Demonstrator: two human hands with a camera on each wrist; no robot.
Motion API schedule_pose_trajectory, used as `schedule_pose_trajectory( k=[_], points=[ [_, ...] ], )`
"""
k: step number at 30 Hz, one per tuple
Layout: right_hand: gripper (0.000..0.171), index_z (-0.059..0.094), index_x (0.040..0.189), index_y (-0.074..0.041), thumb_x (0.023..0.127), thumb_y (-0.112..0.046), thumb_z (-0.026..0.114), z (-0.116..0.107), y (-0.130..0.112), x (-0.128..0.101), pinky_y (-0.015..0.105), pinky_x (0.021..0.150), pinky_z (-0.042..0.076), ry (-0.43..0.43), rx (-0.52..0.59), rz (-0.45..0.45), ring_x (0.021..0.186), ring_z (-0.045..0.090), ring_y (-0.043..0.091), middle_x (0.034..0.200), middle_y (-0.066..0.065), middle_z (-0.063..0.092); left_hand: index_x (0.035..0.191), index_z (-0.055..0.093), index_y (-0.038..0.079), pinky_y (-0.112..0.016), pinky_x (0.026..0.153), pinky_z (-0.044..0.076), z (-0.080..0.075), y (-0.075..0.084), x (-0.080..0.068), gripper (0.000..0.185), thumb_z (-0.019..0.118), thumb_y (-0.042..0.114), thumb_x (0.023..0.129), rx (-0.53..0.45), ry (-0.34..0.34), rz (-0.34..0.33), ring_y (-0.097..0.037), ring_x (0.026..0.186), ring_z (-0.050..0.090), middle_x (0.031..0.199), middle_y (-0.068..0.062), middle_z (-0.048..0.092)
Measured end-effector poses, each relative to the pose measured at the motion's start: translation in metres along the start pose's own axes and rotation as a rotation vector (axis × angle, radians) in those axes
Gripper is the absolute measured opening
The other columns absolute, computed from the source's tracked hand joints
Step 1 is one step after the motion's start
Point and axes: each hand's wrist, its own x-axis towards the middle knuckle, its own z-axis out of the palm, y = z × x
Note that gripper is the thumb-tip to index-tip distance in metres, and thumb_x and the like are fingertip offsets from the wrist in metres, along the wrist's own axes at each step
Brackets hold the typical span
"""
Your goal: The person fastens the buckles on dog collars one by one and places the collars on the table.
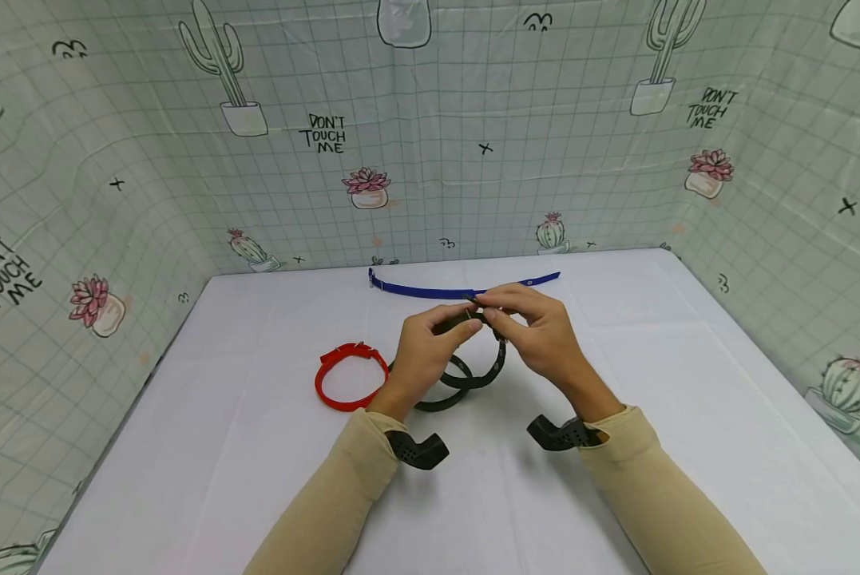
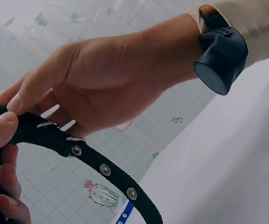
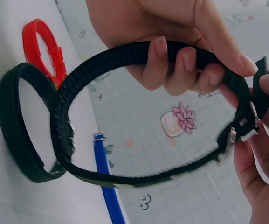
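Both hands hold a dark green collar (image 1: 481, 382), curved into a ring above the table. In the right wrist view, my left hand (image 3: 167, 32) has its fingers curled through the ring and grips the band. My right hand (image 3: 265, 172) pinches the strap's end (image 3: 262, 95) beside the metal buckle (image 3: 254, 115). Metal eyelets (image 2: 105, 169) line the band in the left wrist view. From above, the left hand (image 1: 427, 347) and right hand (image 1: 540, 331) meet at the buckle end, and the fingers partly hide it.
A second dark green collar (image 1: 440, 404) stands looped on the white table (image 1: 207, 447), partly behind the left hand. Left of it is a looped red collar (image 1: 350, 406). Behind the hands, a blue collar (image 1: 426, 292) lies stretched out near the patterned cloth backdrop (image 1: 444, 104).
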Motion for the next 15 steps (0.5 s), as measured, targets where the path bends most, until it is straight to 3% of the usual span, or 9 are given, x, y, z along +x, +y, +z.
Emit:
schedule_pose_trajectory(
  k=[7, 15],
  points=[
    [0.023, 0.070, 0.108, 0.014, 0.088, 0.018, 0.059, -0.0077, 0.0005, 0.0003, 0.022, 0.083, 0.050, 0.001, 0.022, 0.003, 0.095, 0.061, 0.013, 0.101, 0.023, 0.065, 0.126, 0.071, 0.010, -0.033, 0.092, 0.053, 0.0020, -0.0004, 0.0004, 0.039, 0.073, 0.031, 0.094, 0.018, 0.053, 0.003, -0.016, 0.107, 0.064, 0.123, -0.006, 0.069],
    [0.022, 0.071, 0.100, 0.013, 0.086, 0.020, 0.057, -0.0097, 0.0030, 0.0002, 0.025, 0.085, 0.050, -0.020, 0.060, 0.022, 0.093, 0.058, 0.016, 0.098, 0.023, 0.063, 0.124, 0.072, 0.010, -0.031, 0.095, 0.052, 0.0046, 0.0036, 0.0003, 0.034, 0.074, 0.023, 0.093, -0.059, 0.074, -0.017, -0.015, 0.111, 0.064, 0.121, -0.002, 0.070]
  ],
)
